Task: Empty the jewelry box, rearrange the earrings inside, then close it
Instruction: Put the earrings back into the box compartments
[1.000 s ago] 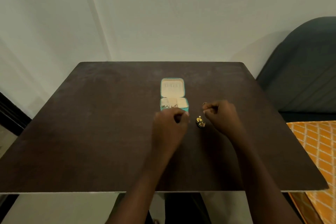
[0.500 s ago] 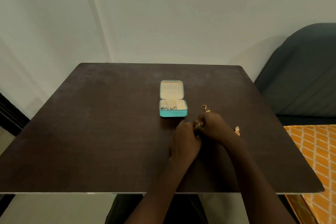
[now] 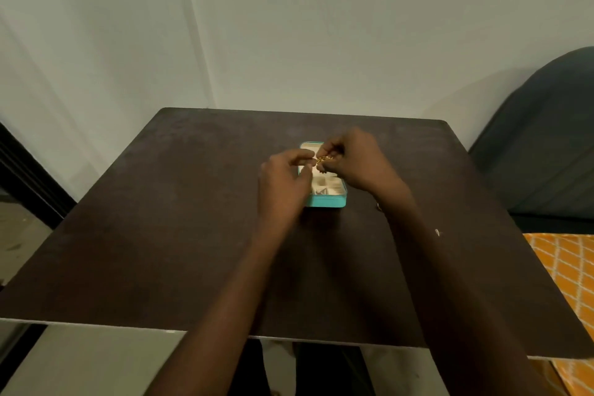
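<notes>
Above open jewelry box point(image 3: 326, 201), gold earring point(image 3: 320, 160) apparently pinched between both hands' fingertips point(image 3: 309, 155)

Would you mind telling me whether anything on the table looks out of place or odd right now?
Only one small pale piece lying loose on the dark table, right of the open jewelry box; too small to identify. Both hands pinch a gold earring above the box.

A dark brown table point(image 3: 160, 235) against pale walls point(image 3: 321, 26) — dark chair point(image 3: 546, 145), orange patterned cloth point(image 3: 565, 270) alongside.
</notes>
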